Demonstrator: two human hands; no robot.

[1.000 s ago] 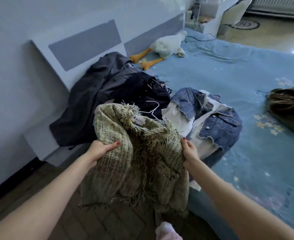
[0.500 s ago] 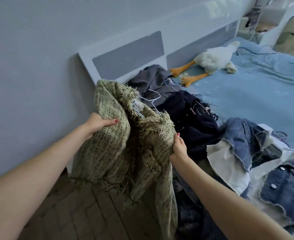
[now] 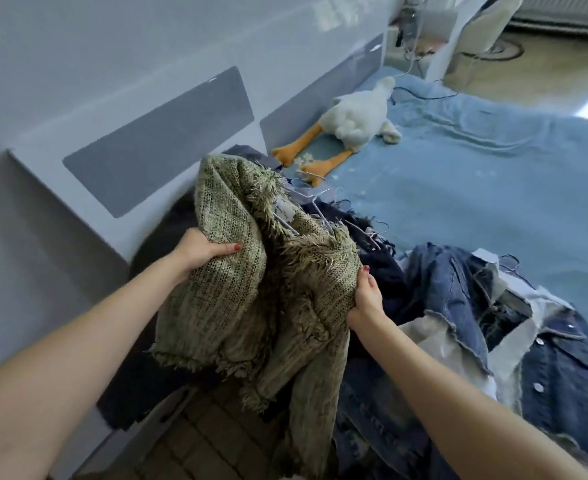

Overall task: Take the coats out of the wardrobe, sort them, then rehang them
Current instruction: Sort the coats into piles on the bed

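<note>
I'm holding the green tweed coat up over the bed edge, above the dark and denim coats, probably to sort it. My left hand and right hand are each clamping one shoulder, keeping its hanger inside.

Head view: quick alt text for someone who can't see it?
Both hands, left hand and right hand, grip a fringed green tweed jacket above the bed. Denim jacket and dark coats lie piled behind it.
</note>
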